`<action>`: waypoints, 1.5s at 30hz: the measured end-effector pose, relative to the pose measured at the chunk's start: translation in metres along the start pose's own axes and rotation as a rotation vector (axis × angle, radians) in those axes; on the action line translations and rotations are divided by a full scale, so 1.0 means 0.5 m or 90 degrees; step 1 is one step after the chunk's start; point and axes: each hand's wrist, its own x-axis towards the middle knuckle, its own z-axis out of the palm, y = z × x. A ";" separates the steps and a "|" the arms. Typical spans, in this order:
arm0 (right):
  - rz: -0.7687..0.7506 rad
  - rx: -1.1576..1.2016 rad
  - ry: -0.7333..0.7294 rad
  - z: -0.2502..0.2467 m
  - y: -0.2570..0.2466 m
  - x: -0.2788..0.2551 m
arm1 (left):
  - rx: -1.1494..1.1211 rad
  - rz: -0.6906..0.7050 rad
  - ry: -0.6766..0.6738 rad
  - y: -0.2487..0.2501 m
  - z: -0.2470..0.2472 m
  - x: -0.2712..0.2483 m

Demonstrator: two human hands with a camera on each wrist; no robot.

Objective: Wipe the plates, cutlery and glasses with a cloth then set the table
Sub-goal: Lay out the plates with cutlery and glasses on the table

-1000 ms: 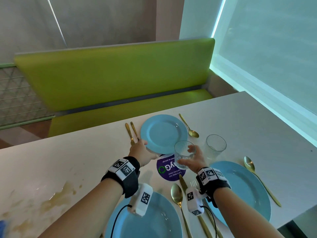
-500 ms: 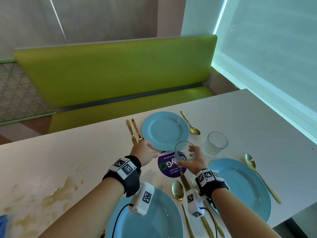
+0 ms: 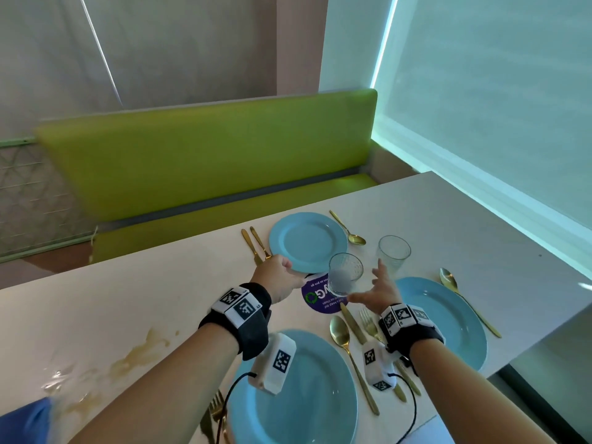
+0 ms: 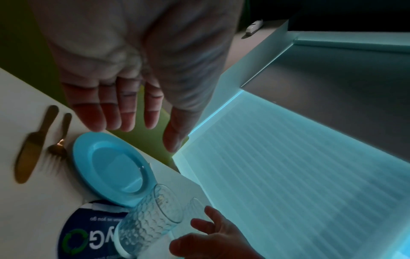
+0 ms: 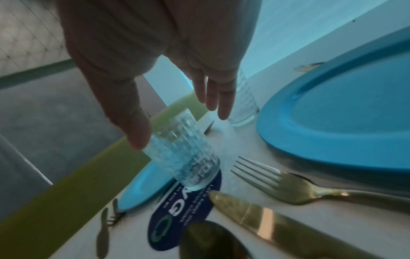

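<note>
We are setting the table: beside the far plate point(image 3: 308, 241) the glass point(image 3: 345, 274) stands free, both the right hand point(image 3: 374, 291) and the left hand point(image 4: 133, 73) spread wide, holding nothing, so next we judge any leftover piece needs placing

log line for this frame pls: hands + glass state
left hand: open, at far round blue plate rim | right hand: open, fingers spread beside textured clear glass | glass: upright on purple round sticker

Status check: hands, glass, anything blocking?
Right hand open, off the glass. Glass upright on purple sticker. Left hand open above far plate. Nothing blocking.
</note>
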 end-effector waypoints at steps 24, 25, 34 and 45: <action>-0.167 -0.237 -0.367 0.536 -0.021 -0.682 | -0.187 0.117 0.237 -0.409 -0.300 -0.428; -0.181 -0.249 -0.388 0.553 -0.022 -0.691 | -0.187 0.102 0.241 -0.428 -0.303 -0.432; -0.304 -0.237 -0.415 0.681 -0.005 -0.733 | -0.186 0.016 0.236 -0.557 -0.293 -0.453; -0.257 -0.153 -0.314 0.661 -0.022 -0.710 | -0.201 0.004 0.247 -0.574 -0.305 -0.431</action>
